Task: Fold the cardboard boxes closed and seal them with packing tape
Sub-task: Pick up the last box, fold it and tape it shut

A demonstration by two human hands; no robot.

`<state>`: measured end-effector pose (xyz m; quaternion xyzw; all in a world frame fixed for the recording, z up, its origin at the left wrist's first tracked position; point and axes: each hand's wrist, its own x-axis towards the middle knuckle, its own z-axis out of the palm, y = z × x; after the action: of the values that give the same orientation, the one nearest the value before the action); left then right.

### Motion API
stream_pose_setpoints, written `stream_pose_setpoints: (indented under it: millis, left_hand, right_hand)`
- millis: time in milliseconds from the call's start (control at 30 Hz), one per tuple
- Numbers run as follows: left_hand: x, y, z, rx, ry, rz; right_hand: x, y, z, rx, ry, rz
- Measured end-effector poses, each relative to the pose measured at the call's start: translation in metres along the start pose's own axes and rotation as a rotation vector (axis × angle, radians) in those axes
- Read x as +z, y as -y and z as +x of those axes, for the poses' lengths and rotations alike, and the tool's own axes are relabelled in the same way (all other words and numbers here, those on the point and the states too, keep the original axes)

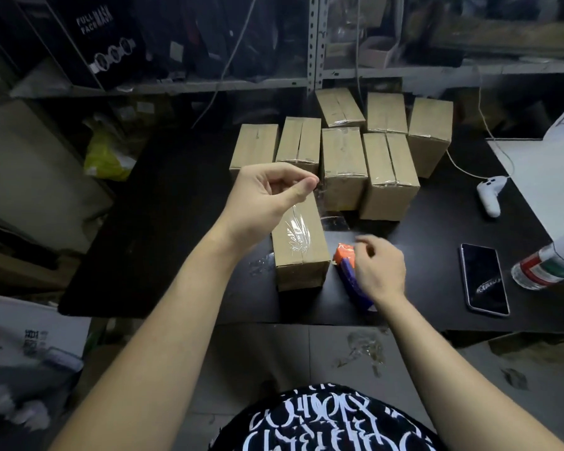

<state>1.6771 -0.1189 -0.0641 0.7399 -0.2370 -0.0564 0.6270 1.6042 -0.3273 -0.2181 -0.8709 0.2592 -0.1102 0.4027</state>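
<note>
Nearest box [302, 255] lies closed on the black table [163, 222], clear tape [293, 227] shining along its top seam, just left of the orange-and-blue tape dispenser [347, 258]. Left hand [264, 200] is raised above the box's far end, thumb and forefinger pinched together; cannot tell whether tape is between them. Right hand [380, 270], blurred, curls round the dispenser's handle; seven taped boxes [344, 164] stand behind, phone [484, 278] to the right.

Stockroom: metal shelving [313, 43], taped cartons [342, 157]
</note>
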Motion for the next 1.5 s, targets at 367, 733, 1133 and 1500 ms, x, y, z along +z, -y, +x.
stream_pose_setpoints:
  millis: [367,733,1133,1500]
  left_hand:
    - [-0.008,0.025,-0.015,-0.181,-0.232,0.116]
    - [-0.007,0.051,-0.033,-0.301,-0.579,0.044]
    - [0.015,0.098,-0.069,-0.702,-0.788,-0.2]
    - [0.013,0.133,-0.069,-0.77,-0.793,-0.285]
  right_hand:
    - [-0.018,0.042,-0.006,0.013,0.901,0.873]
    - [-0.03,0.016,-0.003,0.216,0.59,0.71]
    - [-0.042,0.019,0.002,0.332,0.389,0.46]
    - [-0.026,0.015,0.017,0.267,0.368,0.279]
